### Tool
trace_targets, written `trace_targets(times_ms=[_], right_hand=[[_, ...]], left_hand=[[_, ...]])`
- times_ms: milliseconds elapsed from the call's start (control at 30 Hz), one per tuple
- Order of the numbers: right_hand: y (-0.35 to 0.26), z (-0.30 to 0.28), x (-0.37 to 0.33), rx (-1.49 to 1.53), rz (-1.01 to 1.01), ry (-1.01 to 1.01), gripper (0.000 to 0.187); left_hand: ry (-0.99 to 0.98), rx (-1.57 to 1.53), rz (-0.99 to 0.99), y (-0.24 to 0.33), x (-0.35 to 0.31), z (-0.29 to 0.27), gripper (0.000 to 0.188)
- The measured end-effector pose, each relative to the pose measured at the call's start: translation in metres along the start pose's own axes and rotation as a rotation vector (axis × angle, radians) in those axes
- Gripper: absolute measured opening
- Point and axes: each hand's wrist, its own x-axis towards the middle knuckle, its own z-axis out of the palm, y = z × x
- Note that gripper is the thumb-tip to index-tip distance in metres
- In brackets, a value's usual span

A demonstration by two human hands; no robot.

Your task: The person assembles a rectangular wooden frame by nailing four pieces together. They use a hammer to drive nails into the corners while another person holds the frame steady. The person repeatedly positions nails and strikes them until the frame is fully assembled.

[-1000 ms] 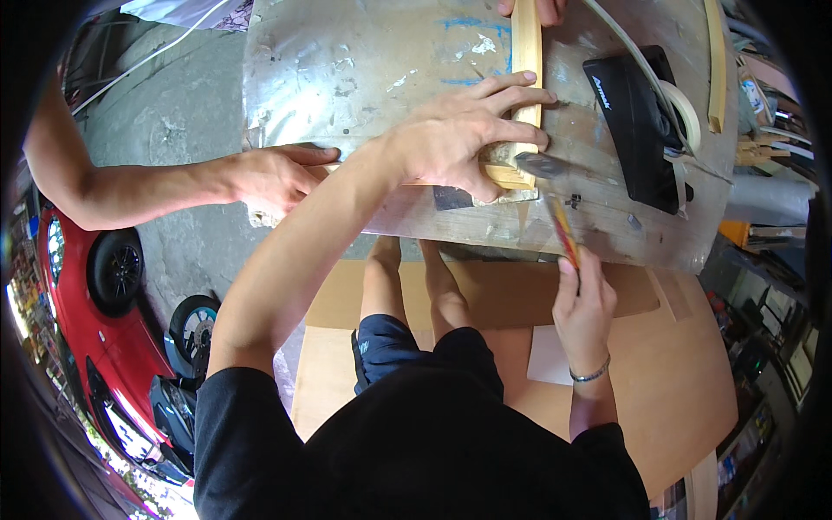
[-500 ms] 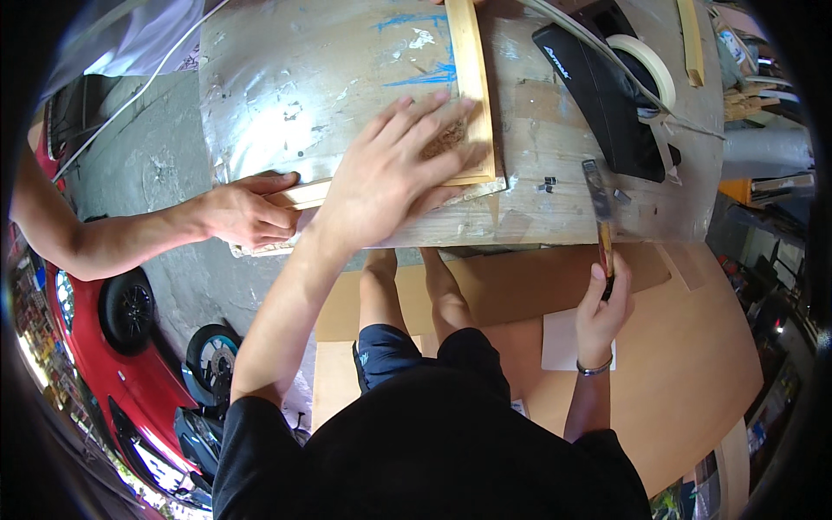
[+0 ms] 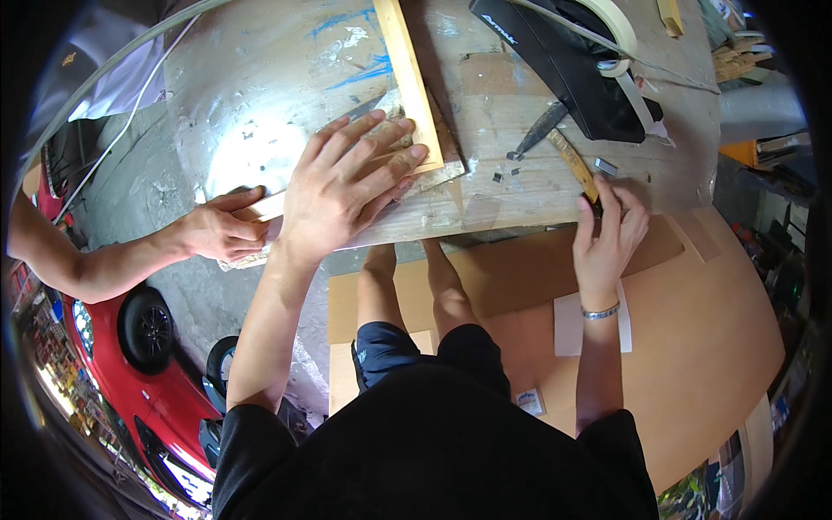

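My left hand lies over the near corner of a pale wooden frame, fingers stretched out and pressed down. Underneath, a rough board sticks out past the corner. A hammer rests on the worktable at the right, its dark head pointing away. The end of its wooden handle sits between the thumb and forefinger of my right hand, the other fingers loosely bent. Beside the handle is a small silvery metal piece. Several small dark bits lie near the hammer head.
At left another person's hand grips the frame's near strip. Behind the hammer lie a black pouch and a roll of masking tape, with a cable across them. Cardboard lies below the worktable. A red car stands lower left.
The hammer has gone from raised in my right hand to lying on the worktable, and that hand has moved forward with it. My left hand has settled flat on the frame corner.
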Motion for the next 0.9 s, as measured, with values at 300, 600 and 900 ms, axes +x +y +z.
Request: trace_targets(times_ms=[300, 600, 900], right_hand=[[-0.054, 0.017, 0.028, 0.354, -0.102, -0.121, 0.026], [-0.07, 0.005, 0.027, 0.788, -0.133, -0.109, 0.021], [-0.094, 0.001, 0.031, 1.048, -0.307, -0.098, 0.024]], left_hand=[[0.306, -0.213, -0.229, 0.044, -0.023, -0.003, 0.02], [0.031, -1.745, -1.167, 0.118, -0.016, 0.027, 0.02], [-0.035, -2.066, -1.177, 0.089, -0.029, 0.005, 0.019]])
